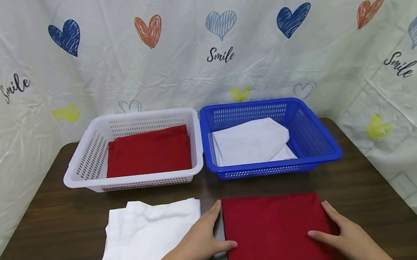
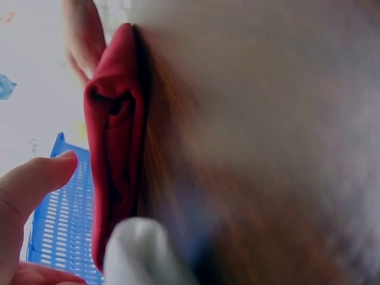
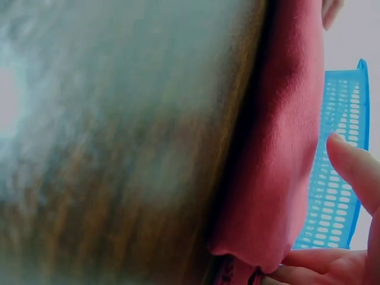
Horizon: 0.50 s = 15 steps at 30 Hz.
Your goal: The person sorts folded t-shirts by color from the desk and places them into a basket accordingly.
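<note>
A folded red cloth (image 1: 274,232) lies flat on the table in the head view. My left hand (image 1: 197,246) is at its left edge, fingers straight near the far corner and thumb held apart. Along the right edge is my right hand (image 1: 348,235), its fingertips touching the fabric. The right wrist view shows that thumb (image 3: 355,172) raised clear of the cloth's thick side (image 3: 273,148). Likewise the left thumb (image 2: 44,178) stands off the fold in the left wrist view. A folded white cloth (image 1: 144,239) lies left of the red one, partly behind my left forearm.
At the back of the dark wooden table (image 1: 58,249), a white basket (image 1: 88,181) holds folded red cloth (image 1: 150,154). Touching or nearly touching it, a blue basket (image 1: 313,130) holds folded white cloth (image 1: 248,141). A printed curtain (image 1: 186,50) hangs behind.
</note>
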Available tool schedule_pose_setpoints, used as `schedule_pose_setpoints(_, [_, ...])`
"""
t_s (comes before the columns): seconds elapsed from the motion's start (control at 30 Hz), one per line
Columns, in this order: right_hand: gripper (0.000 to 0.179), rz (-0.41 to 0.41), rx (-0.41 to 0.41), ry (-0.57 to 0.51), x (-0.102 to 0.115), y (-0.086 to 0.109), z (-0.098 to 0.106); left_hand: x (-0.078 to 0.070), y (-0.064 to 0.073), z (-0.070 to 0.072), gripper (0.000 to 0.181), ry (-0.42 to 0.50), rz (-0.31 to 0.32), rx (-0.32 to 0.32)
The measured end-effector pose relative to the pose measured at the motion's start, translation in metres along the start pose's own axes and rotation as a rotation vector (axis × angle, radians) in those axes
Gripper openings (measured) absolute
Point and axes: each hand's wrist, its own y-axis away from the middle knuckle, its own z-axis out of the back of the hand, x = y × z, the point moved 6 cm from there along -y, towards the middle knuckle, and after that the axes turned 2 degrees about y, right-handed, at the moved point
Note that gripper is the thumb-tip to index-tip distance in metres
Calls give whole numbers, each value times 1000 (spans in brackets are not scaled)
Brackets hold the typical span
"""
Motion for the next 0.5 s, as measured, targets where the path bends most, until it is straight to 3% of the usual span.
schedule_pose_setpoints(0.27, [103, -50, 13, 15, -9, -3, 2, 4, 2, -3, 103, 120, 58, 1])
schedule_pose_setpoints(0.5, [98, -44, -32, 41, -11, -5, 8, 4, 5, -5, 98, 266, 81, 27])
